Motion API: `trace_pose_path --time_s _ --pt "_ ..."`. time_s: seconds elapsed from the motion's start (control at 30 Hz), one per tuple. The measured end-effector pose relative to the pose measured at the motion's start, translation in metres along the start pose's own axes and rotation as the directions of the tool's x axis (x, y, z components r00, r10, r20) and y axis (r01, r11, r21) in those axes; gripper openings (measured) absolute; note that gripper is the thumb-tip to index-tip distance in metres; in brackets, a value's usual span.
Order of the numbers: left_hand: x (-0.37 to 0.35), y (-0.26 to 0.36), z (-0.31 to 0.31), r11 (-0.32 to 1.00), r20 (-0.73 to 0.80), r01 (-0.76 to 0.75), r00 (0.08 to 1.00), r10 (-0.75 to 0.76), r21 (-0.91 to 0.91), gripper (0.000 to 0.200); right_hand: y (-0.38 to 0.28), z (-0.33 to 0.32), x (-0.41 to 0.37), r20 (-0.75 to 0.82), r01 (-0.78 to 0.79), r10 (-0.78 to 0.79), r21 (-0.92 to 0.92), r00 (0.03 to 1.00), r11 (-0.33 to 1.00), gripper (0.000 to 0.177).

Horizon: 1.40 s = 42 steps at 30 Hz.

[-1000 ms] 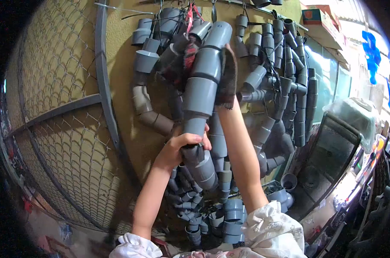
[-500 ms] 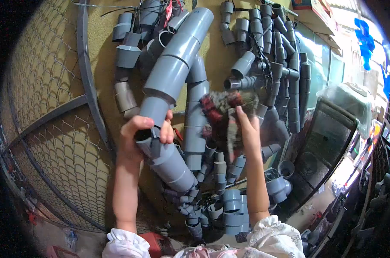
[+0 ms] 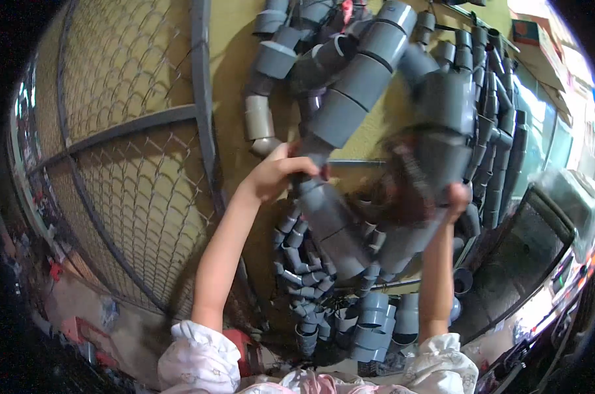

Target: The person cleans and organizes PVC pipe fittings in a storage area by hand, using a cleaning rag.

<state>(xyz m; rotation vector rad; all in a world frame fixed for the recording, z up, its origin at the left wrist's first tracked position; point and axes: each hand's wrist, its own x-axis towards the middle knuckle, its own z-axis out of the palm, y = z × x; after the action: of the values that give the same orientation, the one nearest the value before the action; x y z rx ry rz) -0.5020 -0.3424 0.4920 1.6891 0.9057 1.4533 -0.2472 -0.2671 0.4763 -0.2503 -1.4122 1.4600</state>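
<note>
A string of grey plastic pipe fittings (image 3: 350, 108) hangs in a loop in front of me. My left hand (image 3: 281, 174) is wrapped round its left side, at a narrower joint between two wider fittings. On the right side of the loop, my right hand (image 3: 456, 202) holds a dark red and grey cloth (image 3: 409, 180) against the fittings. Both the cloth and that side of the loop are blurred by motion. Most of the right hand's fingers are hidden behind the cloth and fittings.
More strings of grey fittings (image 3: 491, 131) hang along the yellow wall (image 3: 228, 49). To the left stands a wire mesh gate (image 3: 205, 131) with a metal frame. A dark-framed panel (image 3: 521, 243) leans at the right. Larger fittings (image 3: 373, 328) hang low, and a red object (image 3: 245, 348) is below.
The view has turned left, so things sit further right. My right hand and the cloth have come against the right side of the loop, which is now blurred. My left hand keeps its hold.
</note>
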Motion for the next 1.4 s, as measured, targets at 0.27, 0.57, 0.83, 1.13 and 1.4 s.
trace_pose_path --time_s 0.27,0.57,0.83,1.13,1.4 --pt "0.026 0.032 0.08 0.9 -0.25 -0.412 0.864 0.436 0.146 0.05 -0.089 0.034 -0.028 0.127 0.399 -0.385 -0.446 0.914 0.801 0.053" --pt "0.031 0.031 0.124 0.78 -0.035 -0.118 0.992 0.123 -0.615 0.048 -0.07 0.038 -0.012 0.284 0.595 -0.572 -0.645 0.769 0.48 0.042" --pt "0.026 -0.012 0.111 0.767 0.332 0.005 0.903 0.273 -0.642 0.083 -0.14 0.03 0.062 -0.073 0.853 -0.942 -0.405 0.328 0.329 0.022" --pt "0.015 -0.025 0.118 0.585 0.166 0.122 0.986 0.021 -0.802 0.062 -0.029 0.034 0.095 0.731 0.743 -0.414 -0.647 0.542 -0.171 0.032" --pt "0.031 -0.061 0.096 0.586 0.158 0.052 0.979 0.131 -0.809 0.062 0.001 0.055 0.104 0.661 0.705 -0.447 -0.703 0.602 -0.091 0.025"
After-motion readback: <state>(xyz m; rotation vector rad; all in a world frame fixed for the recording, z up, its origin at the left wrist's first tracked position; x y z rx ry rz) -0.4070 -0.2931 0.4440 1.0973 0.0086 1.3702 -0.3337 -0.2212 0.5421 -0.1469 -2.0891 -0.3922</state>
